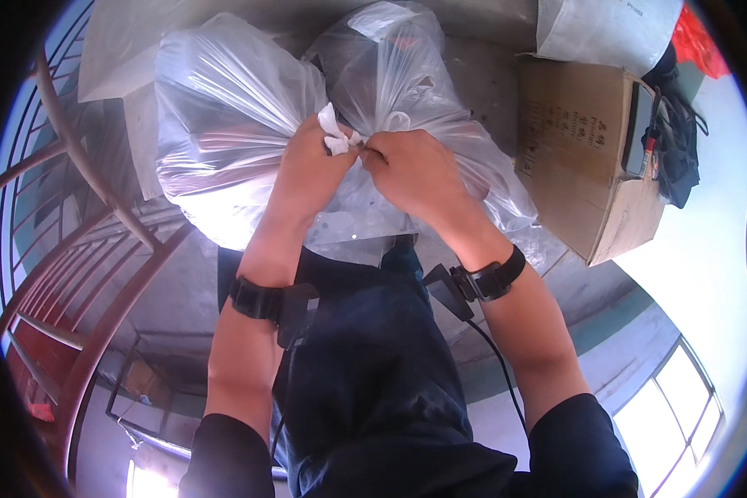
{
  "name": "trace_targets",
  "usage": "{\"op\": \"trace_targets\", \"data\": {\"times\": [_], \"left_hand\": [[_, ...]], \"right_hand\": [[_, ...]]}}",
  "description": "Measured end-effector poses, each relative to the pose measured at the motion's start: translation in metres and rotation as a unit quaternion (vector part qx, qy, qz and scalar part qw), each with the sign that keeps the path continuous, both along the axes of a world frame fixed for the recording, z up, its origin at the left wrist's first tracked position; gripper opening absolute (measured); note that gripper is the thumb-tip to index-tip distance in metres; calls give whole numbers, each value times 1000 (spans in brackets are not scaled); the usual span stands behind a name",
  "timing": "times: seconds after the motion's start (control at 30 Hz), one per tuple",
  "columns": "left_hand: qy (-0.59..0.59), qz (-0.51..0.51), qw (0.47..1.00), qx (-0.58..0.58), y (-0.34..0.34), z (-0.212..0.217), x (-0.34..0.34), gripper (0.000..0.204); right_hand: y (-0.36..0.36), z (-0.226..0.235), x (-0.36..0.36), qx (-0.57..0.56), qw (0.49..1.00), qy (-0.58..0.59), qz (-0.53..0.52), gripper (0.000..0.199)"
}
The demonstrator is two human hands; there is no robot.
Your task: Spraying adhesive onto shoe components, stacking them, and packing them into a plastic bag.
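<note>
Two bulging, see-through plastic bags stand side by side in front of me, the left bag [224, 100] and the right bag [394, 70]. Folds of both run in toward the middle, where my hands meet. My left hand [313, 170] is closed on gathered plastic, with a white twisted end [332, 129] poking out above its fingers. Pressed close against it, my right hand [419, 170] pinches plastic at the same spot. Reddish and pale contents show dimly through the film; their kind cannot be made out. The fingertips are partly hidden.
A cardboard box [568, 158] stands at the right, with a dark flat device [639, 133] and a black bag [681, 158] against it. A white sack [610, 33] lies behind. Brown metal railings [83, 324] rise at the left. Cables hang from both wrist straps.
</note>
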State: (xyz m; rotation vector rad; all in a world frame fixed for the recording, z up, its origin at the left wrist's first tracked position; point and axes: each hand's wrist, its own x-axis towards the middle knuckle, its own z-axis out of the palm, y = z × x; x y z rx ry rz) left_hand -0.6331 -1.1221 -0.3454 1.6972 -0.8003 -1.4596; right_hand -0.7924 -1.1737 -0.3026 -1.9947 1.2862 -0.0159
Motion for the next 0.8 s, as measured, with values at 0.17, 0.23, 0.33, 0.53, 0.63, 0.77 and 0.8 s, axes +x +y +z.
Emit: {"op": "trace_targets", "data": {"times": [0.17,0.23,0.33,0.53,0.63,0.77,0.8], "left_hand": [[-285,-103,949,-91,-4,16,-7,23],[-325,-107,931,-125,-2,15,-11,23],[-397,-121,890,-188,-3,11,-5,24],[-479,-158,827,-249,-11,0,-5,24],[-503,-151,807,-272,-19,-12,1,25],[-495,-118,808,-298,-16,-16,3,22],[-497,-119,806,-299,-14,-15,5,22]], "right_hand": [[0,-5,2,-86,994,59,20,19],[-1,-5,4,-105,993,50,16,17],[-10,-6,9,-125,992,-9,-6,16],[-58,-44,7,-1,986,-150,71,27],[-73,-51,6,159,971,-161,82,30],[-80,-48,4,300,934,-183,63,29],[-82,-47,4,299,934,-185,63,29]]}}
